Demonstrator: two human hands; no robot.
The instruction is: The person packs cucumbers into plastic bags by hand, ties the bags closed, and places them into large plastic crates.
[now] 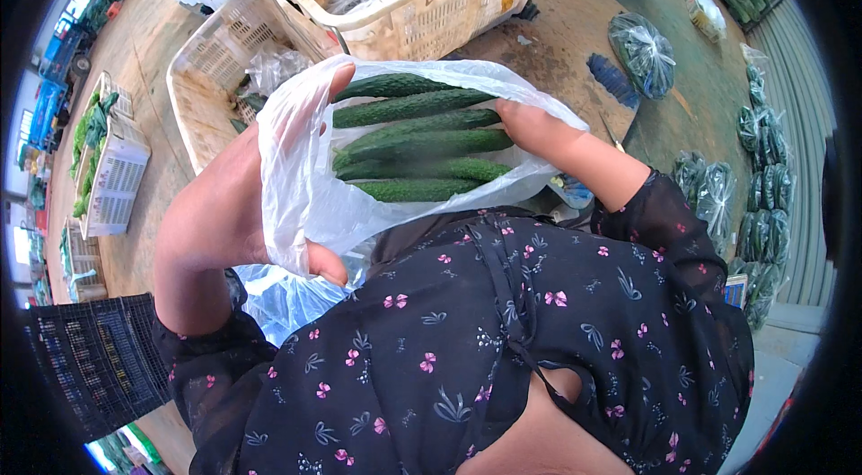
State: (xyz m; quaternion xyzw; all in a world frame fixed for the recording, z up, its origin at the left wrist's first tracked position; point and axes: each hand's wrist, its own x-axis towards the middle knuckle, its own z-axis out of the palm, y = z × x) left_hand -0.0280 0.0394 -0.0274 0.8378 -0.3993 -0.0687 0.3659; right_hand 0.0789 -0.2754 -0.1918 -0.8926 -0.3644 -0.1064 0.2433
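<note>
Several dark green, bumpy cucumbers (417, 145) lie side by side in the mouth of a thin white plastic bag (301, 197). My left hand (242, 197) holds the bag's left rim. Its thumb and one finger stick out wide apart, stretching the mouth, while film covers part of the hand. From the right, my right hand (537, 129) reaches into the bag and grips the cucumbers at their right ends; most of its fingers are hidden beneath them and the film. A bluish clear plastic bag (287, 300) lies below my left hand.
Beyond the bag stands a large cream plastic crate (413, 13) holding bagged goods, beside another dirty crate (215, 53). A white crate of greens (117, 174) stands at left. Bagged cucumbers (642, 53) lie at right, with more bags (763, 197) along the shutter wall.
</note>
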